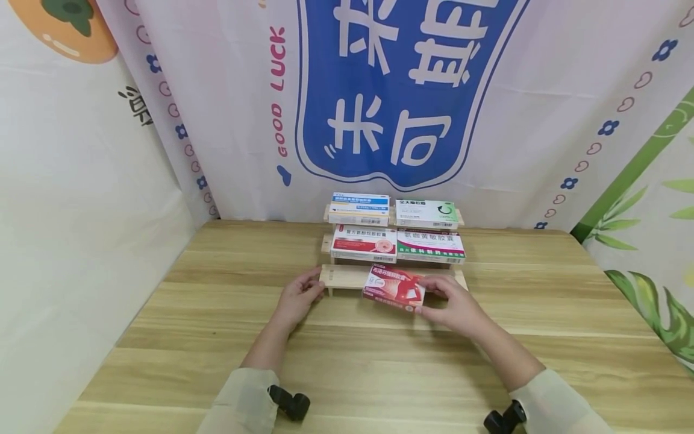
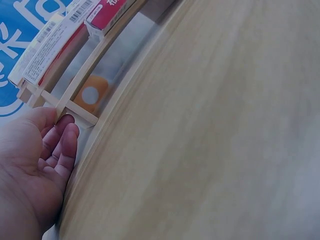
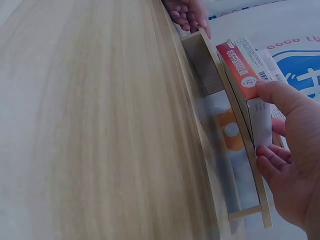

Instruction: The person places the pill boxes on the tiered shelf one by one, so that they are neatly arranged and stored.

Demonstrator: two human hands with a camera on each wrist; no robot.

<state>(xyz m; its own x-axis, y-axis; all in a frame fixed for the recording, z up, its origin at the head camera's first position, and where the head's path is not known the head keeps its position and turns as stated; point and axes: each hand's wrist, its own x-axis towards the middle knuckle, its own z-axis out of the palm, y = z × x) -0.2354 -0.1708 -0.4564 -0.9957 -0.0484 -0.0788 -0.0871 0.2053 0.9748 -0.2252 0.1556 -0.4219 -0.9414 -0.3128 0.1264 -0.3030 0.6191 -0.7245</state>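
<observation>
A tiered wooden rack (image 1: 344, 276) stands at the back of the table. My left hand (image 1: 295, 302) pinches the left end of its lowest shelf; in the left wrist view thumb and fingertips meet at the wooden corner. On the right, my right hand (image 1: 454, 308) holds a red medicine box (image 1: 391, 288) by its right end, thumb on the near side. The box sits slightly askew over the right half of the lowest shelf, its near edge overhanging the front. In the right wrist view the box (image 3: 239, 67) leans close along the shelf board.
The middle tier bears a red-and-white box (image 1: 363, 243) and a green-and-purple box (image 1: 430, 246). Above them are a blue-and-white box (image 1: 359, 208) and a white box with green (image 1: 426, 213). A printed curtain (image 1: 233, 120) hangs right behind the rack.
</observation>
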